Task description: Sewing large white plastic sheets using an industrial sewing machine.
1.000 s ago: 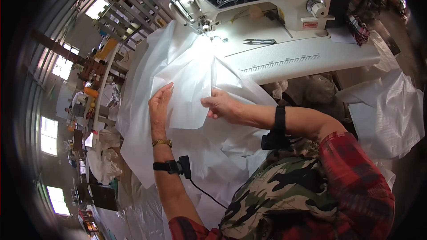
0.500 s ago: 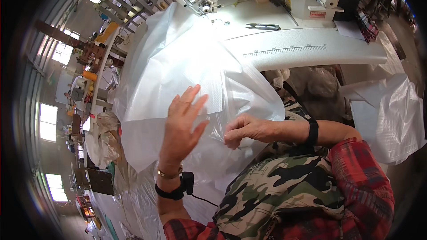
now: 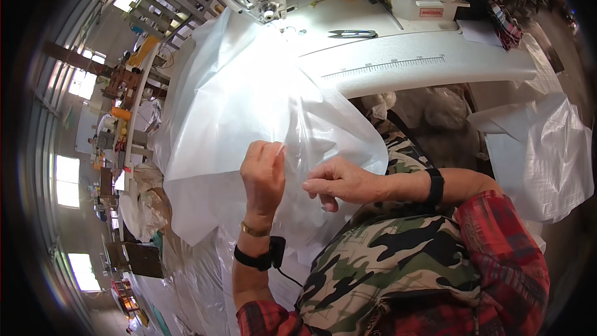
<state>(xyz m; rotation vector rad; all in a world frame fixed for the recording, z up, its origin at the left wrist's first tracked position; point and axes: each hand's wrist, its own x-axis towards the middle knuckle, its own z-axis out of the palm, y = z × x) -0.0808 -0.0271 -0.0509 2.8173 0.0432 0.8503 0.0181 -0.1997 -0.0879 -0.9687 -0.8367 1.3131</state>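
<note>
A large white translucent plastic sheet (image 3: 211, 130) spreads from under the sewing machine's needle head (image 3: 268, 11) down across my lap. My left hand (image 3: 263, 177) is closed at the middle of the sheet, its fingertips pinching a fold of it. Just to the right, my right hand (image 3: 343, 180) hangs over the sheet with its fingers bent inward. Whether those fingers hold anything is hidden by the hand itself. Bright lamp light washes out the plastic near the needle.
Small thread snips (image 3: 352, 34) lie on the machine bed (image 3: 398, 56), which carries a printed ruler scale. More white plastic (image 3: 547, 155) hangs at the right. Crumpled clear plastic (image 3: 435, 109) lies below the bed. A cluttered workbench (image 3: 134, 130) runs along the left.
My left hand has closed from spread fingers and come down slightly onto the sheet. My right hand has shifted a little left. The sheet's folds near the hands have changed, and the view has shifted slightly.
</note>
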